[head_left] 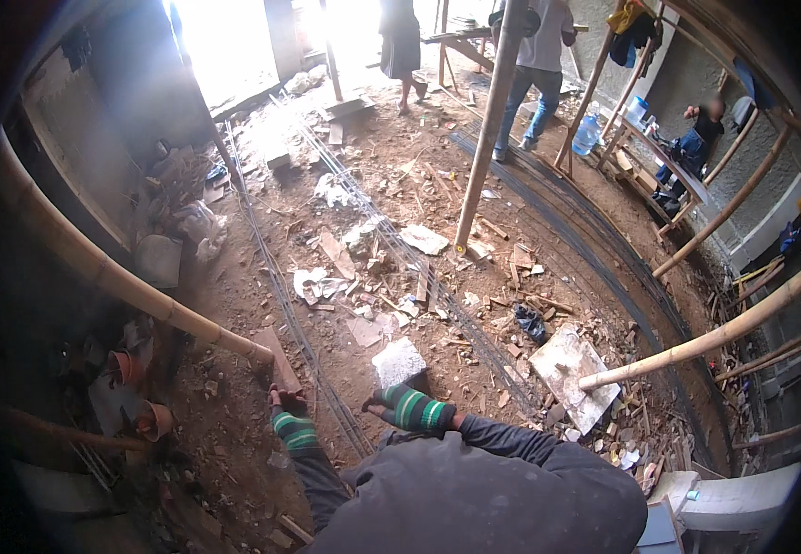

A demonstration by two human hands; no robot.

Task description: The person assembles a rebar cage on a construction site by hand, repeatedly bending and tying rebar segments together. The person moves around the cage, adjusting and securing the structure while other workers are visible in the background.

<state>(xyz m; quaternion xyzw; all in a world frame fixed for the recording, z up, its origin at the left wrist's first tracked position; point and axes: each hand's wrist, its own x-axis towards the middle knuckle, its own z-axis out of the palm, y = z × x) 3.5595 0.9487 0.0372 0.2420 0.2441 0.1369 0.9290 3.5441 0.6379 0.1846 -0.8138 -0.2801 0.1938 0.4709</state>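
Both my hands are in front of me at the lower middle, in green-and-black striped gloves with bare fingertips. My left hand (290, 411) is open, its fingers loosely bent, beside the lower end of a bamboo pole (225, 338) and a wooden board (276, 358). To its right, my right hand (408, 407) is open too, fingers pointing left, just below a pale speckled block (398, 362). I see nothing held in either. A bundle of long thin metal rods (301, 337) runs along the ground between them; neither hand visibly touches it.
More rods (391, 235) cross the littered dirt, with dark bars (557, 212) curving along the right. A wooden post (488, 138) stands mid-site. A bamboo pole (696, 337) slants onto a stained board (574, 377). Several people are farther off, one person (529, 83) near a workbench.
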